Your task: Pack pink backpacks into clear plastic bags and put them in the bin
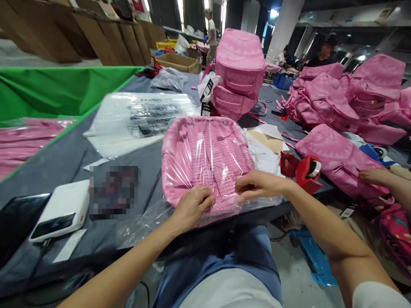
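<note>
A pink backpack [221, 149] lies in a clear plastic bag [176, 188] at the near edge of the table, its ribbed back panel facing up. My left hand [194, 205] is closed on the film at the bag's near side, fingers curled. To its right, my right hand [257, 185] is also closed on the film, by the backpack's lower right corner; what lies between its fingertips is partly hidden. Loose film spreads out left of my left hand and under my right wrist.
Flat clear bags [115, 119] lie at the left, behind a white power bank [62, 209]. Behind stands an upright pink backpack [239, 68]. A red tape dispenser [308, 175] sits right, near more pink backpacks [334, 98] and another person's hand [374, 175].
</note>
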The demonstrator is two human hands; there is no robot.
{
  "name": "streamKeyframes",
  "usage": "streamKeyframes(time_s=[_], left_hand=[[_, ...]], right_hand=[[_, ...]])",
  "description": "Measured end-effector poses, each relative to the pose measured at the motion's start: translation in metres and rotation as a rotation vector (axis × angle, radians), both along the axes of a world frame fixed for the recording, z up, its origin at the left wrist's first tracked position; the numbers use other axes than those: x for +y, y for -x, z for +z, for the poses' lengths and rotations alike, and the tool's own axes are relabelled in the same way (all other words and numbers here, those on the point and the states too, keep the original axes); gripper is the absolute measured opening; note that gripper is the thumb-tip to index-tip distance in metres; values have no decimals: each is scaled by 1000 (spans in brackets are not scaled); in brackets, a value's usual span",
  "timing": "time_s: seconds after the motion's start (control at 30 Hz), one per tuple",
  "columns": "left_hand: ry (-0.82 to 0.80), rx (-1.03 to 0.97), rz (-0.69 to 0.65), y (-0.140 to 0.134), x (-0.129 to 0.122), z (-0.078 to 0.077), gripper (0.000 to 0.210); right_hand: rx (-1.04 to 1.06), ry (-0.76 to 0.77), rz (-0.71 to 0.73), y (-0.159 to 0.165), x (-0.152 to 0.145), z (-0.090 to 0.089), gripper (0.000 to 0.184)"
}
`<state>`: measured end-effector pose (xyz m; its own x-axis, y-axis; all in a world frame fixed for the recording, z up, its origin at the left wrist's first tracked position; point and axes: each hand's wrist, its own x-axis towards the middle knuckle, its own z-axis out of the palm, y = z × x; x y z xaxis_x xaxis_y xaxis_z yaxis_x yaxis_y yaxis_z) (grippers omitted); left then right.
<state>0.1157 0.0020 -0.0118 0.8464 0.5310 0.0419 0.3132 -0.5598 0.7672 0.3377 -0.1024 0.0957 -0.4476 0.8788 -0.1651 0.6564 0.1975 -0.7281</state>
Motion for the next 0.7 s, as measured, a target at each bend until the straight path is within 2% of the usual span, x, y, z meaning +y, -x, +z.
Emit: streamKeyframes(time_s=[0.07, 0.17, 0.23, 0.33, 0.4, 0.47, 0.57, 0.7], left_hand=[[-21, 5, -9, 0, 1, -2, 38], [-50, -2, -24, 0, 2, -4, 36], [-51, -10, -25, 1, 1, -4, 35], [-29, -21, -25, 2, 0, -1, 36], [-13, -20, -19, 1, 1, 1, 37], [-8, -13, -4, 0, 2, 2, 38], [-27, -12, -11, 3, 2, -3, 42], [-163, -130, -47, 17, 2, -20, 46]], right_hand=[[-236, 14, 132, 7, 28, -2, 39], [-550, 2, 132, 10, 54, -18, 26], [-652, 5, 27, 6, 61, -27, 27], [-667, -9, -223, -6, 58, -30, 46], [-651, -79, -370, -9, 47, -29, 40], [-591, -180, -425, -6, 34, -32, 31], [-480, -220, -313, 10, 16, -45, 29], [-485, -114, -133, 28, 12, -61, 33]])
